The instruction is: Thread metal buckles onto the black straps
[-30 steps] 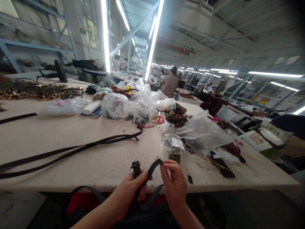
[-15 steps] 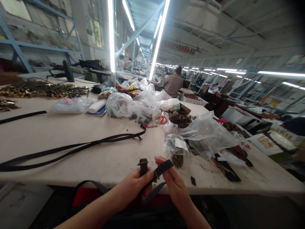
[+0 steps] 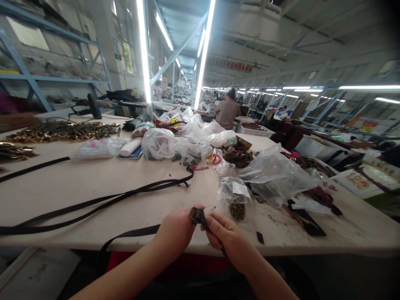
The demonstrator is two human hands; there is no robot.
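Note:
Both my hands meet at the near edge of the pale worktable point(image 3: 93, 187). My left hand point(image 3: 176, 231) is closed around the end of a black strap point(image 3: 131, 233), whose tail runs left along the table edge. My right hand point(image 3: 226, 237) is closed too, pinching the same strap end beside a small metal fitting point(image 3: 197, 214). A small clear bag of dark metal parts point(image 3: 236, 200) lies just beyond my right hand.
Long black straps point(image 3: 93, 204) cross the table to the left. Plastic bags point(image 3: 187, 141), red-handled scissors point(image 3: 214, 158) and dark scraps crowd the middle and right. A heap of brass-coloured chains point(image 3: 62, 130) lies far left. A person point(image 3: 227, 110) sits at the far end.
My hands have come together and dropped closer to the table edge. The strap end that stood up looped between them is now folded small in both hands, its tail lying left.

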